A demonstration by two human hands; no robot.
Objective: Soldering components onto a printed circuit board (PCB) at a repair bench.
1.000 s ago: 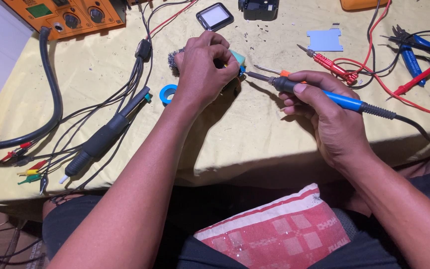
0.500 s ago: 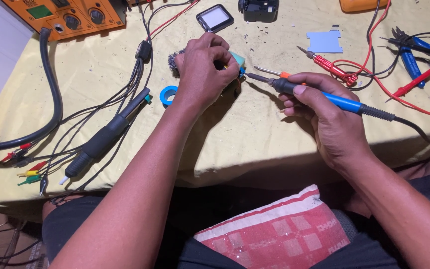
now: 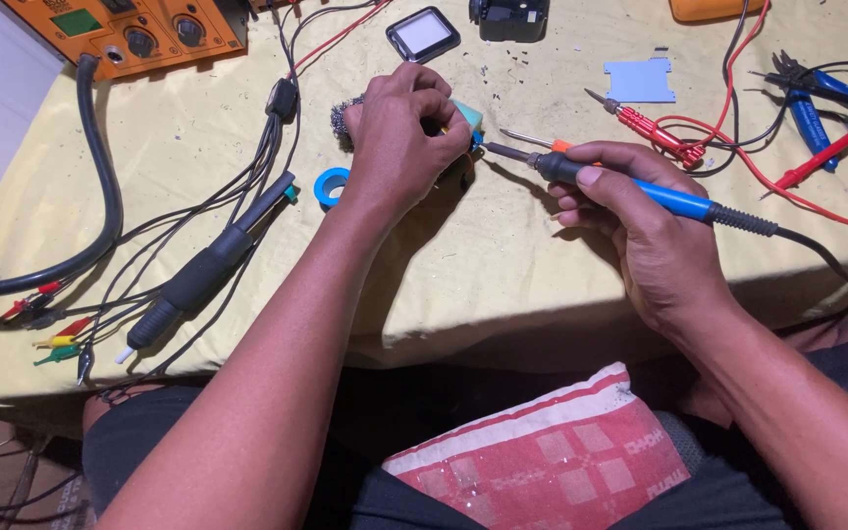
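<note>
Nearest, the right hand [image 3: 640, 231] grips a blue soldering iron [image 3: 640, 186], tip pointing left. Just beyond, the left hand [image 3: 399, 147] pinches a small teal part [image 3: 467, 116] touching that tip. Farther right lies a red screwdriver [image 3: 652, 130].

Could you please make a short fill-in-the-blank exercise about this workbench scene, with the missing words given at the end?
1. The right hand holds a soldering iron with a ____ handle.
2. The left hand grips a small teal part, and the iron's tip points toward that ____ hand.
3. A roll of blue tape lies on the ____ cloth beside the left hand.
4. The screwdriver beyond the iron has a ____ handle.

Missing words: blue; left; yellow; red
</note>
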